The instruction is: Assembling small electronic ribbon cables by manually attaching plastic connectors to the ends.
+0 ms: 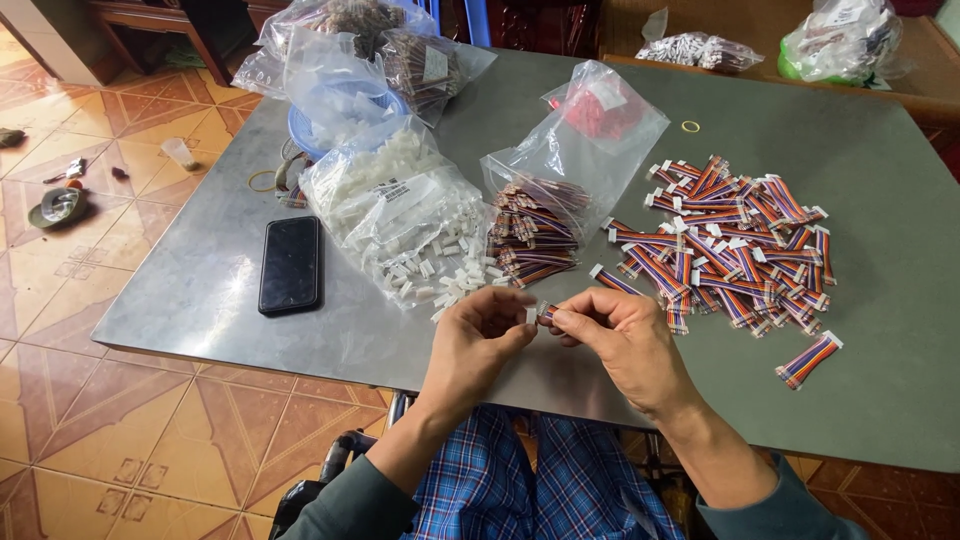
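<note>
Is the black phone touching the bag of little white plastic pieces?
Apart. The head view shows the black phone lying flat on the grey table, with a strip of bare tabletop between its right edge and the bag of white pieces.

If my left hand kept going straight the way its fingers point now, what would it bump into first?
The left hand points right, toward the right hand. It would meet the small white connector and ribbon cable end pinched there, then the right fingers; they look nearly touching.
</note>
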